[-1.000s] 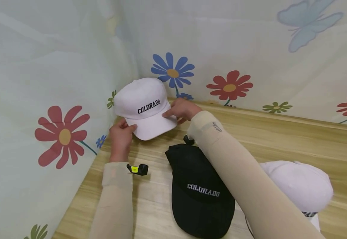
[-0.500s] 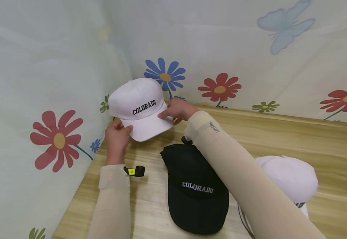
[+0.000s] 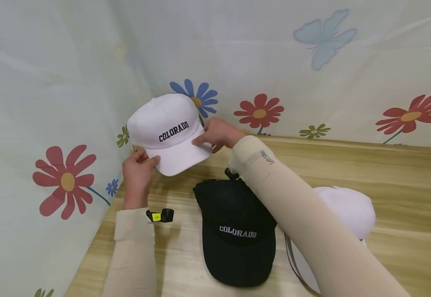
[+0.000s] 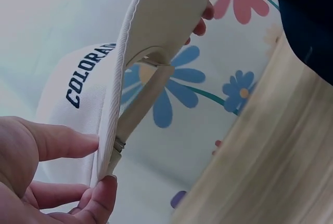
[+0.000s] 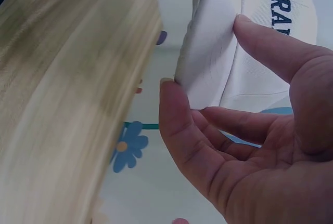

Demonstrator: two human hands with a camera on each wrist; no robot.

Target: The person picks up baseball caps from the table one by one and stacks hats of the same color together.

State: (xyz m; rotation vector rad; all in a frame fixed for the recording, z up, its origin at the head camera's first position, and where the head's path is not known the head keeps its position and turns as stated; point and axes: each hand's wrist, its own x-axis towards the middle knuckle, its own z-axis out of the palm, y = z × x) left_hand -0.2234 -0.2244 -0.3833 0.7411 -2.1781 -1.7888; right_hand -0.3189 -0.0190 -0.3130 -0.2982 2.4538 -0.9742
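Observation:
A white baseball cap point(image 3: 163, 119) with COLORADO in black letters is held up near the corner of the two walls, brim toward me. My left hand point(image 3: 137, 173) pinches the brim's left edge, thumb on top and fingers beneath. At the brim's right side my right hand point(image 3: 221, 134) grips it the same way. In the left wrist view the brim's underside point(image 4: 161, 21) and the back strap point(image 4: 143, 104) show. The right wrist view has the brim point(image 5: 208, 57) between thumb and fingers. Nearer to me a black COLORADO cap point(image 3: 237, 247) lies on the wooden surface.
Another white cap point(image 3: 349, 208) lies to the right, partly hidden behind my right forearm. Curtain-like walls with printed flowers point(image 3: 259, 113) stand behind and at the left of the wooden surface point(image 3: 405, 198).
The view has turned slightly rightward, so most things sit further left in it. The held white cap has risen a little from the surface; both hands keep their grip on the brim.

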